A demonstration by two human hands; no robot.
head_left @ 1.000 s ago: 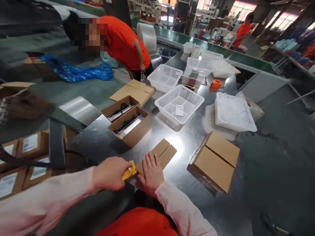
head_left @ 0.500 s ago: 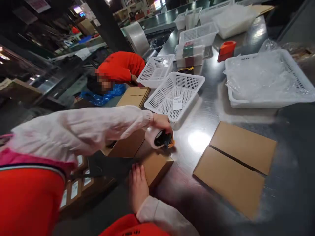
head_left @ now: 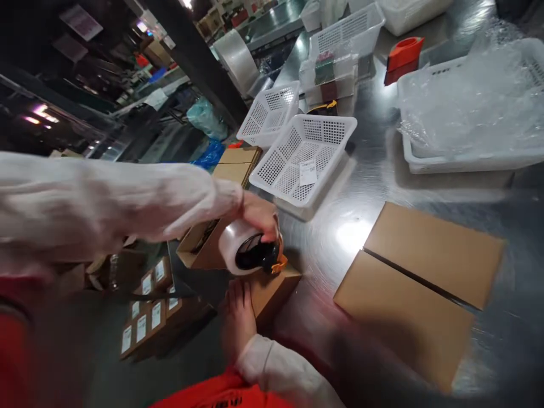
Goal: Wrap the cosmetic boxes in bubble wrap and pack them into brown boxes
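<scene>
My left hand point(head_left: 261, 215), coming in from the left in a white oversleeve, is closed on a tape dispenser point(head_left: 278, 263) with an orange cutting edge and a wide roll of clear tape. The dispenser is at the top of a small brown cardboard box point(head_left: 272, 292) at the table's near edge, partly covering it. My right hand point(head_left: 240, 317) lies with fingers stretched out against the near left side of that box. Its thumb is hard to make out.
Flattened cardboard point(head_left: 419, 289) lies to the right on the metal table point(head_left: 369, 175). Beyond are a white basket point(head_left: 304, 161) with a label, a bin of clear plastic wrap point(head_left: 471, 113) and an orange dispenser point(head_left: 403, 54). An open carton point(head_left: 208, 249) stands left; labelled boxes point(head_left: 147, 323) sit below.
My left hand has moved the tape dispenser left and down over the box. The right hand stays against the box. The co-worker seen bending at the back left is out of view.
</scene>
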